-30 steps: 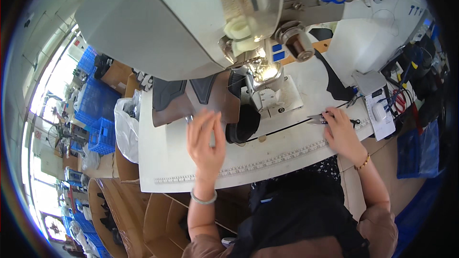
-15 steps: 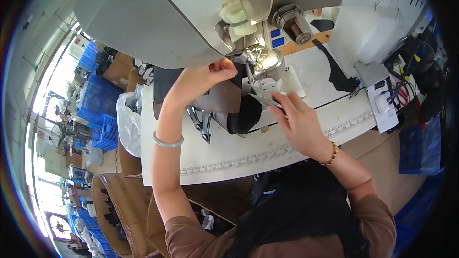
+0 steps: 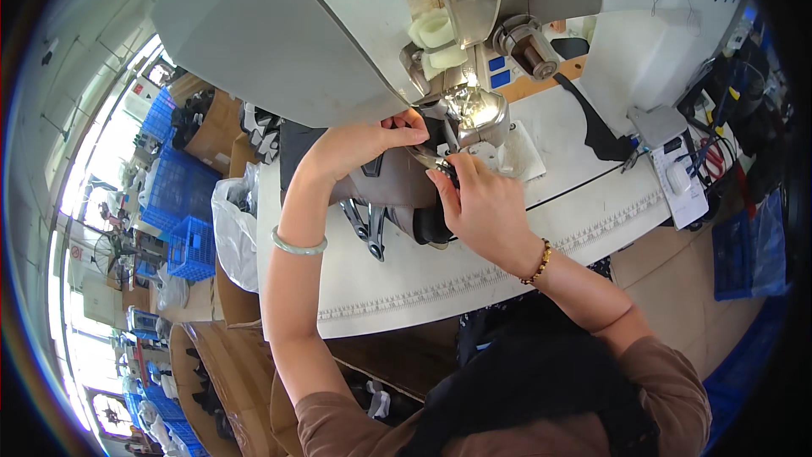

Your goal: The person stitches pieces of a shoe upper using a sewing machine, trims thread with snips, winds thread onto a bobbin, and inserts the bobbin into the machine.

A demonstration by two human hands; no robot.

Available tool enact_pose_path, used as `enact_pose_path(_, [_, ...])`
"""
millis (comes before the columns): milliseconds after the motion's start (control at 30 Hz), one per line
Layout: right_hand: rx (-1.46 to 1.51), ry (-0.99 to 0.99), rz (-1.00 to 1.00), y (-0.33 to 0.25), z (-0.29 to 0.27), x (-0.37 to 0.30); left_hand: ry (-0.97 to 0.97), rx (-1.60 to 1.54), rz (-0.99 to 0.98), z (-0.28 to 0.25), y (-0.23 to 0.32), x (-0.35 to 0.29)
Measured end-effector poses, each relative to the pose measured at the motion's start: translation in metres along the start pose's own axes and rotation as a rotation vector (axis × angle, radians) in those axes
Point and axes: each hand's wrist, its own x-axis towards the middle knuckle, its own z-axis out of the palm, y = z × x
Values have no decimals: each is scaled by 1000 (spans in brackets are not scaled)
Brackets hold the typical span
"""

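Observation:
My right hand (image 3: pixel 489 207) grips a small pair of thread snips (image 3: pixel 426 155), its blades pointing left toward my left fingertips. Thumb and fingers of my left hand (image 3: pixel 368 142) are pinched together beside the sewing machine's needle area; what they hold is too small to make out. Below that hand lies a brown and black shoe upper (image 3: pixel 393 184), partly hidden by both hands. The lit sewing machine head (image 3: pixel 482 114) stands just beyond the snips.
A ruler strip (image 3: pixel 474 285) runs along the front edge of the white table (image 3: pixel 389 296). Dark metal levers (image 3: pixel 370 230) stick out under the shoe upper. A black cut piece (image 3: pixel 592 123) lies at the right. Cardboard boxes (image 3: pixel 233 372) and a plastic bag (image 3: pixel 235 233) stand at the left.
My right hand has moved left with the snips, bringing the blades to my left fingertips. The left hand stays pinched in nearly the same place. The view has shifted slightly.

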Motion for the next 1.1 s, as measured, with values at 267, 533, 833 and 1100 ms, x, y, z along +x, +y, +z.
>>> enact_pose_path(267, [159, 8, -81, 13, -9, -2, -43, 0, 10, 1, -5, -1])
enact_pose_path(533, [291, -148, 165, 77, -56, 15, 611, 147, 310, 33, -24, -37])
enact_pose_path(833, [775, -531, 237, 93, -41, 67, 970, 448, 185, 64, -43, -58])
enact_pose_path(1100, [778, 45, -114, 111, -38, 44, 1258, 423, -33, 68, -84, -99])
